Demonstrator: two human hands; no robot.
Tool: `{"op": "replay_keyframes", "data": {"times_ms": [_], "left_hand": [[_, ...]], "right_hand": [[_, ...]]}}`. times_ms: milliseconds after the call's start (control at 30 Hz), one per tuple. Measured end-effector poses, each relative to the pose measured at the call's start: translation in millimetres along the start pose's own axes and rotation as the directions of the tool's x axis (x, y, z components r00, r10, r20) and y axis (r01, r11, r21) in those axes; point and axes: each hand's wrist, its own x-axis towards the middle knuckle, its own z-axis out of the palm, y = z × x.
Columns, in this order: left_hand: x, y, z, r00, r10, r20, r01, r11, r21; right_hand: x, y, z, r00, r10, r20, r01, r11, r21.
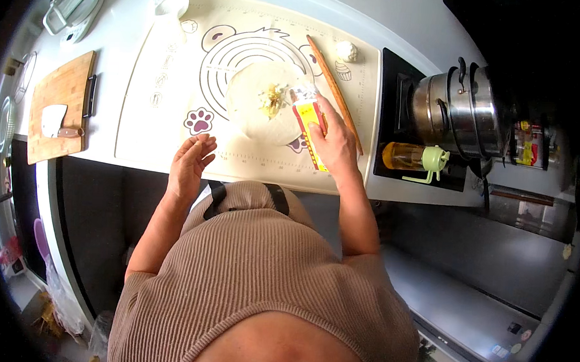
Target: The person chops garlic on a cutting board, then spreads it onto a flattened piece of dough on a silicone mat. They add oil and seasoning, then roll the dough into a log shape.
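Observation:
A thin round sheet of rolled dough (pixel 253 123) lies on a cream printed pastry mat (pixel 151 131). Chopped pale and brownish bits (pixel 272 101) are heaped near its middle. Over the dough's right side, my right hand (pixel 334 141) grips a yellow and red packet (pixel 308 118) with its torn silvery end towards the heap. My left hand (pixel 192 160) hovers by the mat's front edge, fingers loosely bent and slightly apart, with nothing seen in it. A wooden rolling pin (pixel 335 86) rests slantwise right of the dough, partly behind my right hand.
At left, a cleaver (pixel 55 120) lies on a wooden cutting board (pixel 73 84). A white bowl (pixel 174 1) and a dough lump (pixel 346 51) sit at the mat's far side. Right are a steel pot (pixel 453 110) on a black hob (pixel 397 69) and an oil bottle (pixel 405 156).

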Motion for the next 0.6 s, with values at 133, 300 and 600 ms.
{"op": "replay_keyframes", "data": {"times_ms": [133,300,600], "left_hand": [[1,2,2,1.000,0.012,0.007,-0.012,1.000,0.027],[4,1,3,1.000,0.001,0.008,-0.001,1.000,0.020],[2,13,22,0.981,-0.067,0.180,0.020,0.968,0.251]], "right_hand": [[1,6,4,1.000,-0.016,-0.003,0.016,0.999,-0.035],[6,1,-5,0.997,-0.032,-0.070,0.035,0.999,0.037],[-3,-19,-17,0.974,0.173,-0.148,0.077,0.363,0.929]]}}
